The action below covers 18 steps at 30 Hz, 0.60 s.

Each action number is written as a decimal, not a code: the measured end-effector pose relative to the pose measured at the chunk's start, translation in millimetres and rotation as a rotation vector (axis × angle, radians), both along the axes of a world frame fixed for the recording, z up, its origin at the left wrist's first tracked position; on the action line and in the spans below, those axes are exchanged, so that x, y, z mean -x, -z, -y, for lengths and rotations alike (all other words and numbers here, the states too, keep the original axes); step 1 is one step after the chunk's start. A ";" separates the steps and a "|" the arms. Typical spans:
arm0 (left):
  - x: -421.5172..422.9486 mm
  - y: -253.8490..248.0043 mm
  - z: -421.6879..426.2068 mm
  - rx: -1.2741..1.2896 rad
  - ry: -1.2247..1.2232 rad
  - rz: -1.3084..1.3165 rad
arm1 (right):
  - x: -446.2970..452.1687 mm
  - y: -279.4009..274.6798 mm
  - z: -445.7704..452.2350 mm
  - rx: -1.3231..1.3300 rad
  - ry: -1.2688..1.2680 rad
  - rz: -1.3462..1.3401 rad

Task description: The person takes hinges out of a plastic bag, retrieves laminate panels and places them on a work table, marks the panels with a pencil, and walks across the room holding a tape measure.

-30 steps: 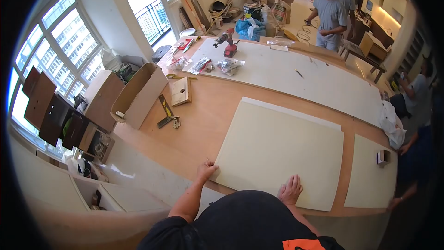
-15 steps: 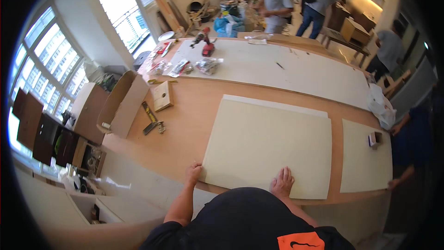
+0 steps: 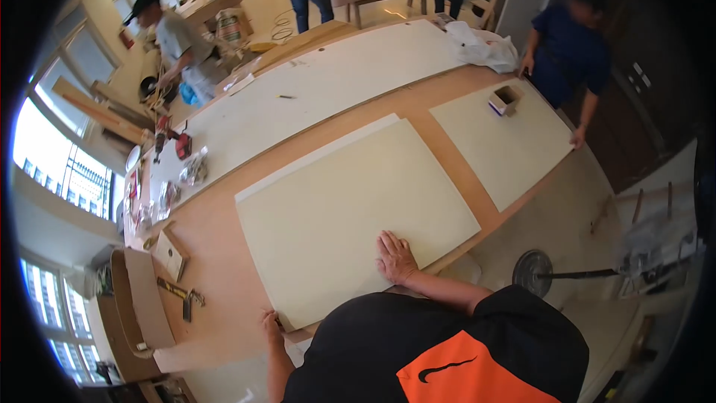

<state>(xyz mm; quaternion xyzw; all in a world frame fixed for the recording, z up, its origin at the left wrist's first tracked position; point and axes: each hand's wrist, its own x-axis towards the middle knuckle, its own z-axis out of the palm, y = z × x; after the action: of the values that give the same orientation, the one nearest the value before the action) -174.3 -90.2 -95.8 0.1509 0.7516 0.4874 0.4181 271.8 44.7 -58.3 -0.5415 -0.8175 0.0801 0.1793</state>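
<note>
A large cream panel (image 3: 343,216) lies on the wooden table (image 3: 216,254), with a white sheet edge (image 3: 321,155) showing along its far side. At the panel's near left corner is my left hand (image 3: 271,322), fingers bent against the edge; what they may pinch is too small to tell. My right hand (image 3: 396,257) rests flat on the panel near its front edge, fingers spread. To the right lies a smaller cream panel (image 3: 492,142) bearing a small open box (image 3: 506,99). A co-worker's hand (image 3: 578,138) touches that panel's right corner.
Beyond, a long white board (image 3: 321,89) carries a pencil (image 3: 286,97) and a red drill (image 3: 181,143). A square tool (image 3: 181,295), wood block (image 3: 171,255) and cardboard box (image 3: 142,298) are left. A co-worker (image 3: 570,52) stands right; a round-based stand (image 3: 532,273) is on the floor.
The view has swung right, bringing the co-worker at the table's right end and the round-based stand into sight. My hands keep about the same places on the panel.
</note>
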 end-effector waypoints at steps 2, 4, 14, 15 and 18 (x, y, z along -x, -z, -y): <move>2.4 -0.2 -1.2 0.010 0.023 0.003 | 0.2 2.9 -0.4 -0.019 -0.002 -0.003; 5.6 3.2 -1.2 0.006 0.018 0.010 | -1.4 1.3 0.4 -0.029 -0.007 -0.025; -0.5 -8.8 -9.1 0.042 0.054 -0.033 | -1.1 -1.3 1.2 -0.049 -0.005 -0.047; 1.5 -4.5 -7.8 0.039 0.059 -0.016 | -1.1 -1.8 1.3 -0.030 0.018 -0.024; 15.1 22.1 3.2 -0.024 0.159 -0.114 | 1.3 11.8 -1.7 -0.011 0.001 -0.045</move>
<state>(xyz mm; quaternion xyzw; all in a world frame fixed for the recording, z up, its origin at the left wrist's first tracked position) -189.4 -93.4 -117.9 0.2426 0.7539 0.4521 0.4103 270.4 46.4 -70.1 -0.5388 -0.8135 0.0875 0.2005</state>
